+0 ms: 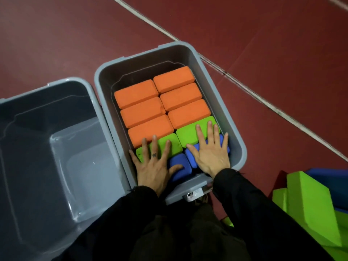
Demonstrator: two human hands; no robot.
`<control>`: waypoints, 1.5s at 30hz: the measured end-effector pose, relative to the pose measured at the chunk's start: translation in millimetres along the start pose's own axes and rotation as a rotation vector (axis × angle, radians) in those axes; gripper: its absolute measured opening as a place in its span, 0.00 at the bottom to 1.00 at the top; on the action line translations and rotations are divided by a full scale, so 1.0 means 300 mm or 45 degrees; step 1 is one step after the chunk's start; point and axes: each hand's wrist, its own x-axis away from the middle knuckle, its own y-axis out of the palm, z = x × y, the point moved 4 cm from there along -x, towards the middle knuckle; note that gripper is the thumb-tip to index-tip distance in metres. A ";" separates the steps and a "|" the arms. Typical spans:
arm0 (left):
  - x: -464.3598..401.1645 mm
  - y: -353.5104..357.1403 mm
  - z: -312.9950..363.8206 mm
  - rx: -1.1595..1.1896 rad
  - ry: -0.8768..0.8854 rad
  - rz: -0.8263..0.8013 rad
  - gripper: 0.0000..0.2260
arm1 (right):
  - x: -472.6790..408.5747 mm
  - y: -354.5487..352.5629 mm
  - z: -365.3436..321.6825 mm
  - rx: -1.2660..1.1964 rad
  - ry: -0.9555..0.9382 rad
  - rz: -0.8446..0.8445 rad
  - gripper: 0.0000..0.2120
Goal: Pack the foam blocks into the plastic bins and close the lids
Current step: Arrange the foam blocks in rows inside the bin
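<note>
Black sleeves (254, 213) fill the bottom of the frame, and from them both hands reach forward into the grey plastic bin (239, 140) at the centre. Left hand (152, 166) lies flat with its fingers spread and straight, pressing on a green foam block (174, 145) and a blue foam block (179, 164) at the near end of the bin. Right hand (211, 153) is also flat and spread, resting on the second blue foam block (192, 155) and reaching onto the second green foam block (188, 132); neither hand grips anything. Beyond the fingers, six orange foam blocks (160, 106) lie in two tidy columns, touching each other, and fill the rest of the bin toward its far wall. At the left of the frame stands a second grey plastic bin (24, 102), just beside the first one. In the lower right corner lie loose green foam blocks (308, 208) with a blue one (331, 181) behind them, on the dark red floor (66, 34), which white lines (263, 95) cross diagonally.
</note>
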 end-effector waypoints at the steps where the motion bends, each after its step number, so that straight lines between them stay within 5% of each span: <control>1: 0.010 0.008 0.007 0.017 -0.004 -0.021 0.40 | 0.002 -0.004 0.003 -0.066 -0.022 -0.032 0.37; 7: 0.082 -0.018 0.027 -0.185 0.096 -0.024 0.43 | 0.115 -0.075 0.046 -0.064 -0.209 0.074 0.33; 14: 0.070 0.006 -0.025 -0.167 0.192 -0.233 0.55 | 0.151 0.011 0.026 0.138 -0.166 -0.191 0.41; 21: 0.068 -0.067 -0.027 -0.179 0.182 -0.187 0.47 | 0.141 -0.040 0.014 0.114 -0.145 -0.395 0.47; 27: -0.060 -0.137 -0.073 -0.180 0.145 -0.116 0.46 | 0.093 -0.119 -0.002 -0.030 -0.212 -0.007 0.35; 37: -0.112 -0.043 -0.096 -0.318 0.231 0.033 0.44 | 0.009 0.021 -0.025 0.004 -0.102 0.088 0.39; 41: -0.064 -0.060 -0.037 -0.267 0.561 0.185 0.33 | 0.005 -0.008 -0.012 -0.099 -0.123 -0.005 0.37; 45: 0.017 -0.044 0.016 -0.211 0.564 0.085 0.42 | 0.030 -0.053 0.010 -0.293 -0.198 -0.036 0.31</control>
